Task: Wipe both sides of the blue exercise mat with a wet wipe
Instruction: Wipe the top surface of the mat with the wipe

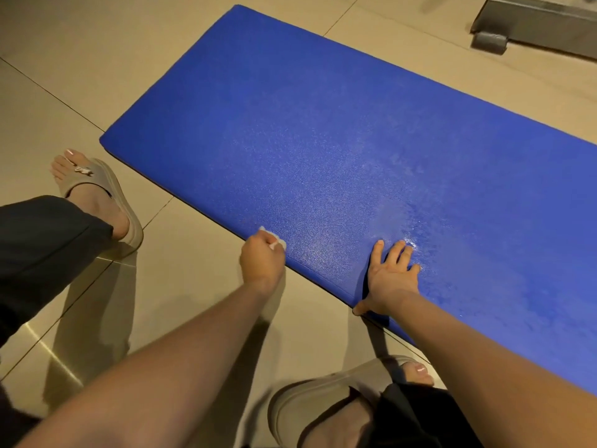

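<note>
Blue exercise mat [323, 140] flat on a glossy beige tiled floor [80, 59] (damp sheen by its near edge), left hand [261, 258] clutching a white wet wipe [274, 239] at that edge, right hand [392, 271] pressed flat nearby, fingers [377, 252] spread.

Warm, yellowish indoor light falls on the blue mat [323, 140], where a wet sheen glints beside the right hand [392, 279] at 4 o'clock. A bright streak flares on the floor tiles [42, 344] at 8 o'clock, next to soft arm shadows. The left hand [261, 260] and its wet wipe [273, 236] are slightly blurred. Straight lines bow mildly toward the edges.
</note>
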